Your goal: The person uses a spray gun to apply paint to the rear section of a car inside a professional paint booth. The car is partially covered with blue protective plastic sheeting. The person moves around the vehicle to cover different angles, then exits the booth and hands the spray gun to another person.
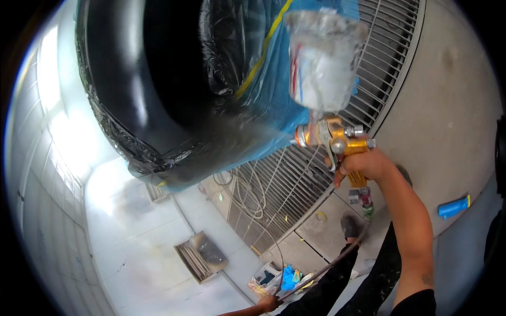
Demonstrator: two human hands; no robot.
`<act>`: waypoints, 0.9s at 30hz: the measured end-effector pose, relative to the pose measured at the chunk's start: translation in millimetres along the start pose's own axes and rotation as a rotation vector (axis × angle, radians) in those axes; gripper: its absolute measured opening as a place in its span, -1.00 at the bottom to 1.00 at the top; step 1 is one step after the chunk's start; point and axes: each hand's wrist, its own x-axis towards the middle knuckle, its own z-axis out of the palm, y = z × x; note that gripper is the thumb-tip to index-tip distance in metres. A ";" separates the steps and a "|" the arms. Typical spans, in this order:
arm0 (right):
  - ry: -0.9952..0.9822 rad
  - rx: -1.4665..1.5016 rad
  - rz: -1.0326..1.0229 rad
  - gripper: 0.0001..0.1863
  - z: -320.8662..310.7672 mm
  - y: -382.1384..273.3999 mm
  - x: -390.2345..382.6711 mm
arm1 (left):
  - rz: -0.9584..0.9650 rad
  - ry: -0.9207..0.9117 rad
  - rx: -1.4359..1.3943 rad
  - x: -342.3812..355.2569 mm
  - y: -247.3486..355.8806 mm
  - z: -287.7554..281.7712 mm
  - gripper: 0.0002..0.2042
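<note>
My right hand (363, 164) is wrapped round the grip of a gold spray gun (337, 141), fingers at its trigger. On top of the gun sits a whitish, paint-smeared cup (324, 66). A grey mist spreads from the nozzle toward a glossy black curved panel (118, 68), whose edge is wrapped in plastic masking film. The nozzle stands apart from the panel. At the lower edge my left hand (270, 303) is closed on the air hose (337, 260), which runs up to the fitting under the gun's handle.
Blue film (269, 113) with yellow tape hangs beside the panel. Below lies a metal floor grating (295, 179) with a coiled hose (255, 203) on it. Bags and scraps (287, 278) lie by the white wall (137, 247). A blue roll (454, 207) rests on the concrete at right.
</note>
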 end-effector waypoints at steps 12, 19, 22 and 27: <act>-0.329 0.216 -0.402 -0.67 -23.0 -78.7 58.4 | -0.161 0.065 -0.378 24.3 53.4 -30.2 -0.52; -0.353 0.262 -0.362 -0.71 -36.2 -68.5 85.1 | -0.173 0.003 -0.231 12.2 68.8 -42.0 -0.56; -0.365 0.092 -0.128 -0.62 -53.8 -43.3 72.2 | -0.152 -0.042 -0.139 13.0 74.6 -50.4 -0.57; -0.213 0.006 0.229 -0.47 -72.2 -20.8 35.1 | -0.095 0.076 -0.021 27.2 98.8 -41.6 -0.59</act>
